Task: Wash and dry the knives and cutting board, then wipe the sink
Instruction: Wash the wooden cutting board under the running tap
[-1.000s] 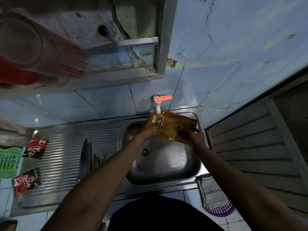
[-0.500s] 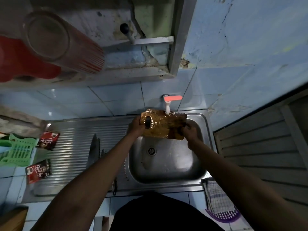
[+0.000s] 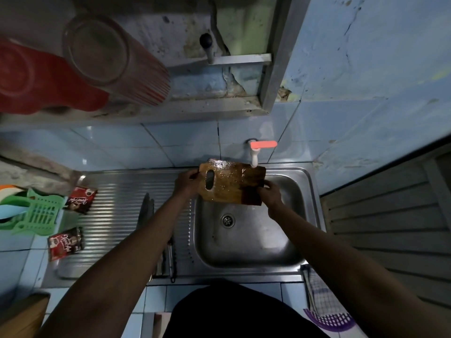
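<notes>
Now, taking the sink basin (image 3: 275, 250) as the landmark: far to its left, a green plastic rack (image 3: 36, 213) runs off the frame edge, so its full shape cannot be told. Closer to the basin, two red sachets (image 3: 80, 200) lie on the ribbed steel drainboard (image 3: 117, 211); their print is too blurred to read. Nearer still, just left of the basin, knives (image 3: 146, 211) lie on the drainboard; the left forearm crosses over them, so only some blade and some handle show, and how many there are cannot be told.

Above the back left corner of the basin, the left hand (image 3: 186, 182) grips the handle end of the wooden cutting board (image 3: 231, 185), fingers curled around its edge beside the oval slot; the fingertips are hidden behind the board. It is held over the back of the basin, wet and shining, its upper right corner right under the white tap (image 3: 254, 157) with the pink lever. Whether water is running is hard to make out. The right hand (image 3: 269, 192) holds the board's lower right end, fingers curled round its corner.

Below the board, the drain (image 3: 228, 220) sits in the basin floor. Beyond the basin's front right corner, a checked cloth (image 3: 317, 296) hangs over a purple basket (image 3: 329, 320), partly cut off by the right arm.
</notes>
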